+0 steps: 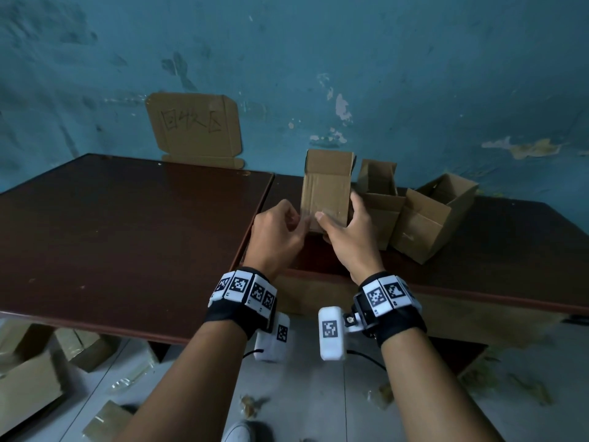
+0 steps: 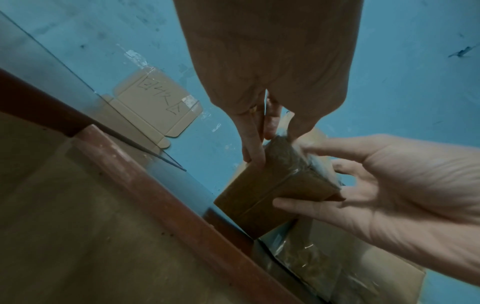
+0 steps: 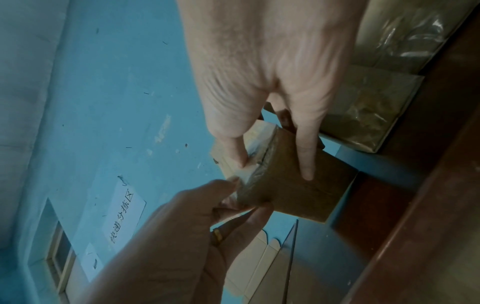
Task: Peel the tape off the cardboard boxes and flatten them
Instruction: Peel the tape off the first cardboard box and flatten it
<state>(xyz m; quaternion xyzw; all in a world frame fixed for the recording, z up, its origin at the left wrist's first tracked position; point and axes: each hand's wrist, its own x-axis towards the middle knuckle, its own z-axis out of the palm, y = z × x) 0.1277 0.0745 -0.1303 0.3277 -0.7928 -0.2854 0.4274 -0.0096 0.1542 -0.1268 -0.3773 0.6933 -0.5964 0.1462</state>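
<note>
Our right hand (image 1: 345,231) grips a small cardboard box (image 1: 325,189) around its lower end, thumb on the near face and fingers behind, holding it upright above the worktop (image 1: 127,231) with its top flaps open. Our left hand (image 1: 280,232) pinches a strip of clear tape (image 2: 283,131) at that box's bottom edge. Two more open boxes (image 1: 424,215) stand on the worktop just right of the held box. A cardboard sign (image 1: 194,129) leans against the wall behind and to its left.
</note>
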